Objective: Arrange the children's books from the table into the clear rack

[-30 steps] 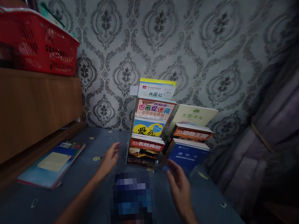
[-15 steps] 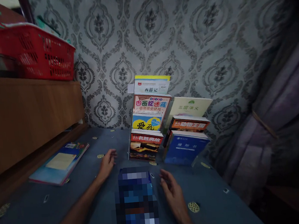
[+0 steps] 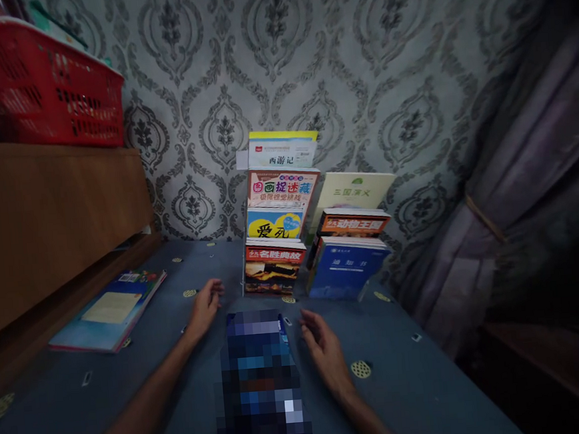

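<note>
Between my hands lies a dark blue flat item (image 3: 259,380), book-like, its face blurred into blocks. My left hand (image 3: 206,307) rests left of its far end, fingers loosely bent and holding nothing. On the other side, my right hand (image 3: 324,348) is open too, with nothing in it. Beyond them stand two stepped groups of books. The left group has a dark book with a red title band (image 3: 273,268) in front, then a yellow and blue book (image 3: 273,225), a picture book (image 3: 282,187) and a yellow-topped book (image 3: 281,149). The right group shows a blue book (image 3: 346,269), an orange-banded book (image 3: 355,224) and a pale green book (image 3: 357,188).
Several books or booklets lie stacked (image 3: 111,311) on the blue tablecloth (image 3: 174,413) at the left. A wooden cabinet (image 3: 53,215) with a red basket (image 3: 53,88) on it borders that side. Patterned wallpaper is behind; a tied curtain (image 3: 499,207) hangs at the right.
The view has shifted, so the books and basket appear a little further left and higher. More of the blue item's near end shows. Both hands keep about the same places beside it.
</note>
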`<state>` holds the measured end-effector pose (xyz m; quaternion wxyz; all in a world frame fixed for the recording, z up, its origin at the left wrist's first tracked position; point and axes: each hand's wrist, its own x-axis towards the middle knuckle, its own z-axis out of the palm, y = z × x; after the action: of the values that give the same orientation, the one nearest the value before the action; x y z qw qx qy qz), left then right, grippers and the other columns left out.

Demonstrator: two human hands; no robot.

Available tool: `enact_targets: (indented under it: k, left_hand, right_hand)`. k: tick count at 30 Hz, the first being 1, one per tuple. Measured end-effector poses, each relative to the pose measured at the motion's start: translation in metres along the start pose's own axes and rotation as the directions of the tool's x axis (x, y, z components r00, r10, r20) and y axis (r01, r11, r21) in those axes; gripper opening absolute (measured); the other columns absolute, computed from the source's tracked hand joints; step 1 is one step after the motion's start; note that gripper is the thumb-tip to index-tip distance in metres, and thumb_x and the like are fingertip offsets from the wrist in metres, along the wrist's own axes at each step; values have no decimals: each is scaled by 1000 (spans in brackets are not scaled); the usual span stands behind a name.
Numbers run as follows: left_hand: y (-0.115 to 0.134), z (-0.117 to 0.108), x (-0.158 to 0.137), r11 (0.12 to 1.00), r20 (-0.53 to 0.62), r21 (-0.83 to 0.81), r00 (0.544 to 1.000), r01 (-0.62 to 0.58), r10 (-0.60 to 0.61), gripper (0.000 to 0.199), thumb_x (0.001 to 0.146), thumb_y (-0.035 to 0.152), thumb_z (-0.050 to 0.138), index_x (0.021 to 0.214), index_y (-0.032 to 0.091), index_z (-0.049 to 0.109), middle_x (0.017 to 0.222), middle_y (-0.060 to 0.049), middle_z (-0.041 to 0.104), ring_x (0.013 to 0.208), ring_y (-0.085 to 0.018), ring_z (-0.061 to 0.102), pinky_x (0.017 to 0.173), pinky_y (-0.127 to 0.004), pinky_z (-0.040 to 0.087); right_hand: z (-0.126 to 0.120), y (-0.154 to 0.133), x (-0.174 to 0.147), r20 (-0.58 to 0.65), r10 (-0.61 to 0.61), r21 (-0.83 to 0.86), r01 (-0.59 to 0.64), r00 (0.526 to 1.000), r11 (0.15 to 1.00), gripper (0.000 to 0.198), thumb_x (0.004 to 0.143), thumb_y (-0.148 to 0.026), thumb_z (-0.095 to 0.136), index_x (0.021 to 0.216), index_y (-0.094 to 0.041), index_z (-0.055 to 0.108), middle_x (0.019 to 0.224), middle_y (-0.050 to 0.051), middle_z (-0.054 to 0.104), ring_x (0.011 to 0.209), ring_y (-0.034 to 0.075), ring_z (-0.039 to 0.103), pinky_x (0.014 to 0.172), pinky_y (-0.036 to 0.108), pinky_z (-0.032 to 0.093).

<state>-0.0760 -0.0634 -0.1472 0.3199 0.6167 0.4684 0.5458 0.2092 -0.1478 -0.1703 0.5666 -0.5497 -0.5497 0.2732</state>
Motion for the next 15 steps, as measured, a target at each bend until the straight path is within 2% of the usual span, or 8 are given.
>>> enact_targets:
  k: [9,15]
  left_hand:
    - [12,5,-4,1000,8,-11,1000,-27,27,32,83,36,47,107,18,58,100,-9,68,90,-22,67,62,-29,55]
    - [37,10,6,995,18,-38,995,-97,98,35,87,36,47,114,17,59,105,-11,69,99,-23,66,69,-29,55]
  right_hand:
    - [0,1,2,19,20,23,-21,1000,1000,46,79,-51,59,113,-20,65,111,11,72,102,27,68,91,44,54]
    - [-2,-6,0,27,-4,-36,5,1000,999,50,80,-51,58,115,-16,64,114,14,70,105,28,67,90,44,54]
